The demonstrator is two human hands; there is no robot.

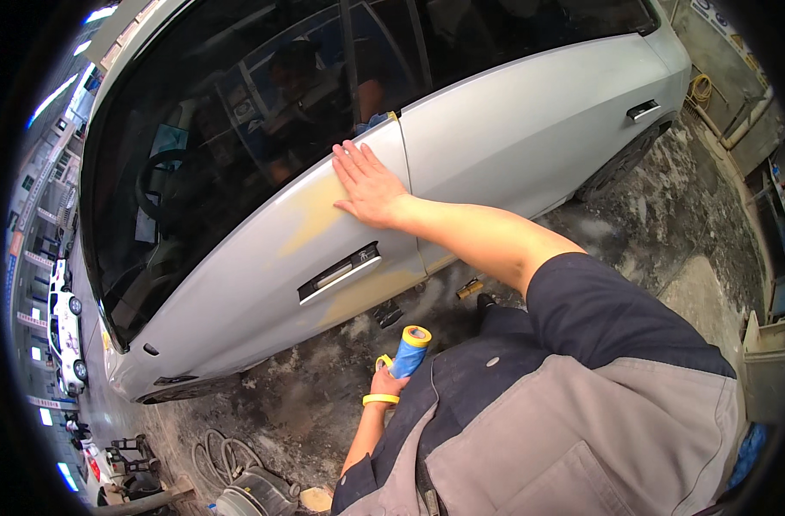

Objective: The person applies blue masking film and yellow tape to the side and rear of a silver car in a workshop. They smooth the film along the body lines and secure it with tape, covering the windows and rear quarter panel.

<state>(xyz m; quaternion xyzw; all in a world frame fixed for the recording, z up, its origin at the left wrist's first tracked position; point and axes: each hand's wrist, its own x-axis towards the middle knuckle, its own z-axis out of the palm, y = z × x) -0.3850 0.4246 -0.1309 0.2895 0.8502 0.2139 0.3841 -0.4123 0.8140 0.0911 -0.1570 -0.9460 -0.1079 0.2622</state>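
My right hand (368,185) lies flat with its fingers spread on the grey-white front door (229,275) of a car, just below the window and close to the gap before the rear door (530,116). Beneath it runs a yellowish sanded patch (313,222); the door's handle recess (341,273) lies lower down. My left hand (390,383), held low by my body, is closed around a blue roll of masking film (409,348) with a yellow taped end. A yellow ring (381,399), like a tape roll, circles that wrist. Something yellow also shows at its fingers.
A hose (220,456) and a grey machine (256,494) stand on the stained floor at lower left. Below the door lie a dark object (387,313) and a brownish-yellow piece (470,288). A wall with pipes (748,120) is at far right. White cars (65,340) stand at far left.
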